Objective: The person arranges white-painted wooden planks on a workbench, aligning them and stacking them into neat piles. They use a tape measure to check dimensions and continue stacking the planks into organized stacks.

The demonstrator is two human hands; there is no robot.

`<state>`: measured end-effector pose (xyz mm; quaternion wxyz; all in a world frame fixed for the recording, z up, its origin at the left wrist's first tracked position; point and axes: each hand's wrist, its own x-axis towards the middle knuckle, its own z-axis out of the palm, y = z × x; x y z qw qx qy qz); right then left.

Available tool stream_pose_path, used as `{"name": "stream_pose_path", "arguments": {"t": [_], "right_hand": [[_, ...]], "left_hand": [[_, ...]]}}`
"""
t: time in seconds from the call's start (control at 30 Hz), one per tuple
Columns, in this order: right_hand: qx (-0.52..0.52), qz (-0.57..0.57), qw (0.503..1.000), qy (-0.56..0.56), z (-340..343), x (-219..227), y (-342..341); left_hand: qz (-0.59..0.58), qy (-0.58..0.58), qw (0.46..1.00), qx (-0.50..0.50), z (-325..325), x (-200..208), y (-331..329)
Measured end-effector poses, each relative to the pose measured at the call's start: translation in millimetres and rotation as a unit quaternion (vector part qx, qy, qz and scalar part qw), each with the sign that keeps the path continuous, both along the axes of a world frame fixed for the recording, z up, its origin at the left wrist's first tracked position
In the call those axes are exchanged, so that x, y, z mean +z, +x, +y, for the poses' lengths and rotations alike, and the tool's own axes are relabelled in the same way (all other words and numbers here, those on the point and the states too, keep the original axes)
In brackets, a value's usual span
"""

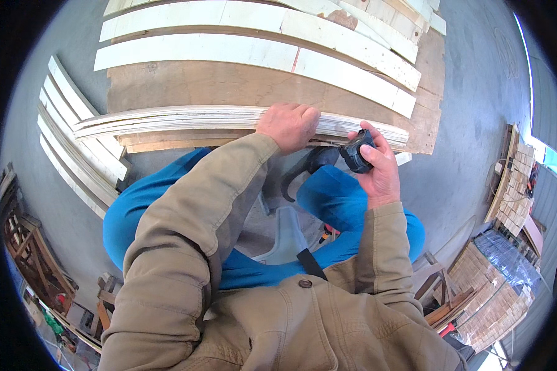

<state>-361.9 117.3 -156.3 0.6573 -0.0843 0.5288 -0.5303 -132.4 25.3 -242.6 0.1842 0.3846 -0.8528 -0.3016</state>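
Observation:
A stack of thin, pale wooden strips [185, 117] lies edge-up along the near side of a plywood sheet [167, 86]. My left hand [289, 127] is closed over the strips a little right of their middle, its fingertips hidden behind the stack. In my right hand [379, 170] is a black tape measure [356, 153], gripped just in front of the right end of the stack. Whether any of its blade is pulled out, I cannot tell.
Several flat pale boards [198, 52] lie spaced across the plywood, one bearing a red mark. More long boards [80, 130] lean together at the left. Right of me are stacked wooden blocks [486, 284], partly under plastic film, and wooden frames [40, 247] stand at lower left.

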Motion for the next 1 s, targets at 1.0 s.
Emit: {"name": "stream_pose_path", "arguments": {"t": [1.0], "right_hand": [[0.044, -0.165, 0.984, -0.054, -7, -6, 5]], "left_hand": [[0.031, -0.017, 0.999, 0.016, 3, -9, 1]]}}
